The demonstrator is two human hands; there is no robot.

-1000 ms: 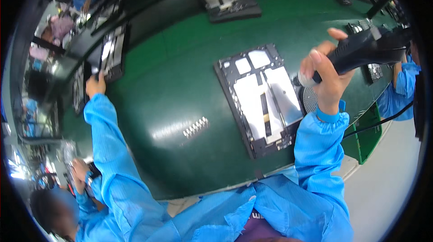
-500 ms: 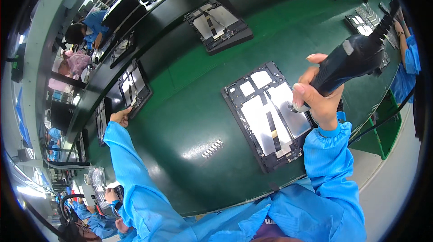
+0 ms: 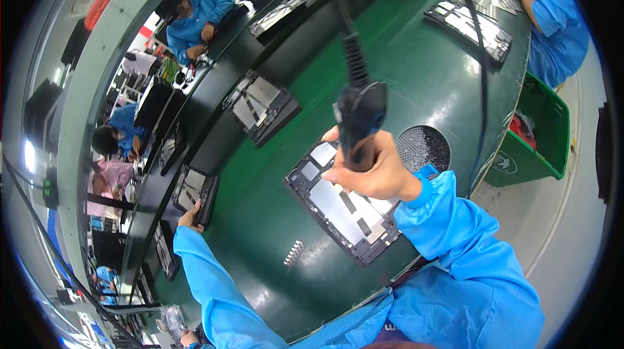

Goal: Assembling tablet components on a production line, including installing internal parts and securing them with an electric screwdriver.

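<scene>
My right hand (image 3: 385, 172) is closed round a black corded electric screwdriver (image 3: 362, 109), held over the upper part of an opened tablet (image 3: 341, 202). That tablet lies slanted on the green bench with its silver battery plates and dark flex cable exposed. The screwdriver's tip is hidden behind my fingers. Out to the left, my left hand (image 3: 190, 218) grips the near end of a second opened tablet (image 3: 192, 187) by the bench's left edge. Between my arms lies a short strip of small silvery pieces (image 3: 294, 253).
A round dish of tiny dark parts (image 3: 426, 147) sits right of the tablet. More opened tablets (image 3: 261, 107) line the far left side. A green bin (image 3: 530, 137) stands beyond the right edge. A dark cable (image 3: 482, 89) hangs there, and a co-worker (image 3: 559, 24) sits far right.
The view has swung to the right. My right hand has brought the screwdriver left, over the tablet's far part, uncovering the dish. My left hand stays at the left tablet's end.
</scene>
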